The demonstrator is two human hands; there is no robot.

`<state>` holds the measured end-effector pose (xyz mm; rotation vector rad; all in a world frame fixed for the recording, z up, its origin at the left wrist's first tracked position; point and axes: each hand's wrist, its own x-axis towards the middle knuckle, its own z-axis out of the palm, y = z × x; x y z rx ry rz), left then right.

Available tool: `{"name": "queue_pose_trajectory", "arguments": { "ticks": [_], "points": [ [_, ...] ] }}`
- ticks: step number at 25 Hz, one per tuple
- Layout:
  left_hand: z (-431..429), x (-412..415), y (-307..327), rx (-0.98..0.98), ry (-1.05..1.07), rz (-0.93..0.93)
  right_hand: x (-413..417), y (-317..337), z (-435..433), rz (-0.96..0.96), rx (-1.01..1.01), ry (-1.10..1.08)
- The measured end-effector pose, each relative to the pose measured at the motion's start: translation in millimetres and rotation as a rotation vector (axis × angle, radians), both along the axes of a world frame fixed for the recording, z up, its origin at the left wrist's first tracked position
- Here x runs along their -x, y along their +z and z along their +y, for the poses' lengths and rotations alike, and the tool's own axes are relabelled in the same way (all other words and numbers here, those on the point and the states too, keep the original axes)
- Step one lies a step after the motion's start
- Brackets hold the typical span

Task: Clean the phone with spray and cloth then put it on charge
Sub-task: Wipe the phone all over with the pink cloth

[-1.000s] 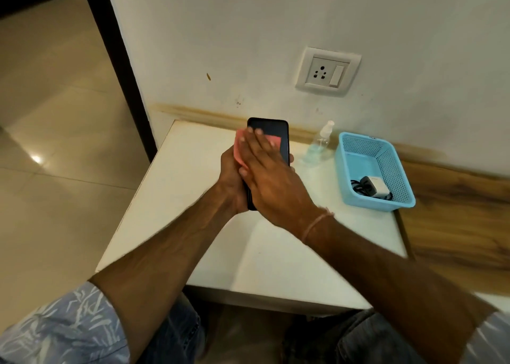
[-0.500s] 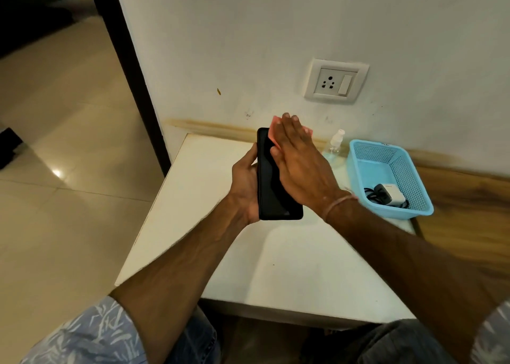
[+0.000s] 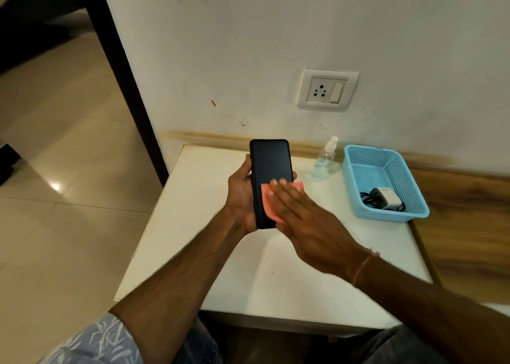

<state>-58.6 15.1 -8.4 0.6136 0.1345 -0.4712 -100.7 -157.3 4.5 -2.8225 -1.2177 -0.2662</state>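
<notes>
1. Phone [image 3: 271, 165]: you hold it upright above the tabletop [image 3: 276, 278], screen towards you and clear of the surface, so the whole glass can be reached.
2. Your left hand [image 3: 240, 198] wraps it from behind, thumb along the left edge and fingertips showing at the right edge. That grip braces it against the wiping pressure.
3. Your right hand [image 3: 303, 220] lies flat, fingers straight and together, pressing the pink cloth [image 3: 267, 202] onto the lower half of the screen. The upper half is bare and dark; whether it is wet cannot be told.
4. This looks like the wiping step, with charging not yet begun.
5. The spray bottle [image 3: 324, 161] stands upright by the wall, just right of the phone, within easy reach.
6. A blue basket [image 3: 386, 217] sits at the right end of the tabletop, holding the white charger [image 3: 387, 196] and its dark cable [image 3: 367, 198].
7. The wall socket [image 3: 327, 90] is above, with nothing plugged in. The bottle stands below it and could be knocked when you reach up.
</notes>
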Motion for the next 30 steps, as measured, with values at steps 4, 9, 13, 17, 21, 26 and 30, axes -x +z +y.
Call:
{"name": "queue_pose_trajectory", "arguments": {
  "ticks": [4, 9, 13, 17, 21, 26, 30],
  "points": [
    [-8.1, 3.4, -1.9, 0.02, 0.02, -0.033, -53.9, 31.1, 43.9, 0.1, -0.185, -0.235],
    [-3.6, 1.8, -3.4, 0.038, -0.012, -0.017, -21.1, 10.5, 50.1, 0.057, -0.22, -0.138],
    [-2.6, -2.2, -6.5, 0.039, 0.004, -0.005, 36.6, -24.8, 22.4, 0.077, -0.116, -0.071],
    [-2.4, -3.2, -3.6, 0.013, 0.04, -0.011, 9.1, -9.7, 9.8, 0.071, -0.062, -0.027],
    [-5.7, -0.3, 2.0, 0.056, 0.045, -0.056, -37.8, 22.7, 38.8, 0.052, -0.188, -0.188],
    [0.9, -1.8, -3.2, -0.004, 0.026, -0.04, -25.0, 12.4, 50.4, 0.008, -0.208, -0.16],
    [10.1, -6.8, -7.2, 0.003, 0.041, -0.025, 20.9, -19.7, 22.9, 0.029, -0.055, 0.014]
  ]
}}
